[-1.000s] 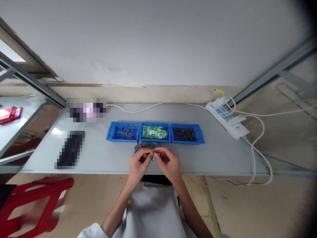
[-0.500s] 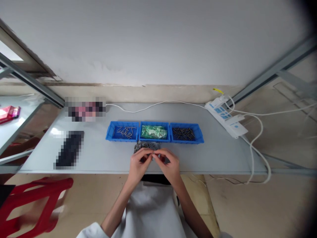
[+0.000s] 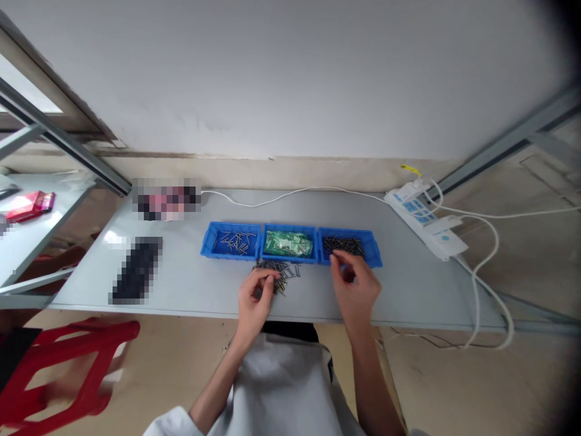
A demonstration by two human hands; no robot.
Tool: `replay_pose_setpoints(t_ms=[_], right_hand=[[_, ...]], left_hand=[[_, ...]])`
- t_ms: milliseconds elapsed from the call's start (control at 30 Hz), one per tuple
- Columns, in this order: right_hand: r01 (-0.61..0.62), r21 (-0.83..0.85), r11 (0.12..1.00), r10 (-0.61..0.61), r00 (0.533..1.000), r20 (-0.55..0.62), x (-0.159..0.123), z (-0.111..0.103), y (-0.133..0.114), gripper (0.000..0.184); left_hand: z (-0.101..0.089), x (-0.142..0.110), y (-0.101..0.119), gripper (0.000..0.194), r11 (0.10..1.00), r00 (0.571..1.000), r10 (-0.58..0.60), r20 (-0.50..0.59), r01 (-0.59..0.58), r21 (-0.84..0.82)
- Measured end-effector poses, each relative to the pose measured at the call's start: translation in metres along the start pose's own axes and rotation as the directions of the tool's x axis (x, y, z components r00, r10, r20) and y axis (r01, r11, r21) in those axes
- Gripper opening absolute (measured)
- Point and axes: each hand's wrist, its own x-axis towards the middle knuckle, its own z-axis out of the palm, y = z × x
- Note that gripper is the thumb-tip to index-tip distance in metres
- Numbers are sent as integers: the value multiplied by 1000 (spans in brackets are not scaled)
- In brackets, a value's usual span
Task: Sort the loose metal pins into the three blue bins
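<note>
My left hand (image 3: pixel 255 301) is closed in a pinch beside a loose pile of thin metal screw-like pieces (image 3: pixel 278 269) on the table. Whatever its fingertips hold is too small to make out. My right hand (image 3: pixel 357 289) is at the front edge of the right blue bin (image 3: pixel 374 254), thumb and fingers pinched together; what is between them cannot be made out. Dark, thin screw-like pieces (image 3: pixel 349 243) lie in that bin. Green-and-clear plastic packaging (image 3: pixel 288 243) fills the middle blue bin (image 3: pixel 263 248). Slim silvery pieces (image 3: pixel 236 243) are scattered in the left blue bin (image 3: pixel 207 245).
A white power strip (image 3: pixel 426 224) with plugs and cables stands at the table's right. Its white cord runs along the back. Blurred-out dark (image 3: pixel 137 269) and pinkish (image 3: pixel 167 203) items lie on the left. A red plastic stool (image 3: pixel 86 351) stands on the floor at left.
My hands have parted from their meeting point over the pile. The right hand moved right and forward to the right bin; the left stayed by the pile. The view shifted slightly.
</note>
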Motion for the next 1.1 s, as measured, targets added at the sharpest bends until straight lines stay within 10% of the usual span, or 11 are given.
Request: replay_pose_setpoints(t_ms=[200,767,1100], right_hand=[[62,35,997,-71,888,454,-44,20,-10,22],[91,101,991,-126,896,426,-48,19,-2,22],[-36,352,935,-112,913,392,-41,19,-43,14]], left_hand=[[0,1,1,34,998,998,-56,3,56,-14],[1,1,2,30,998,997,-67,33,67,-1],[5,3,4,20,974,969,170,182,-193,119]])
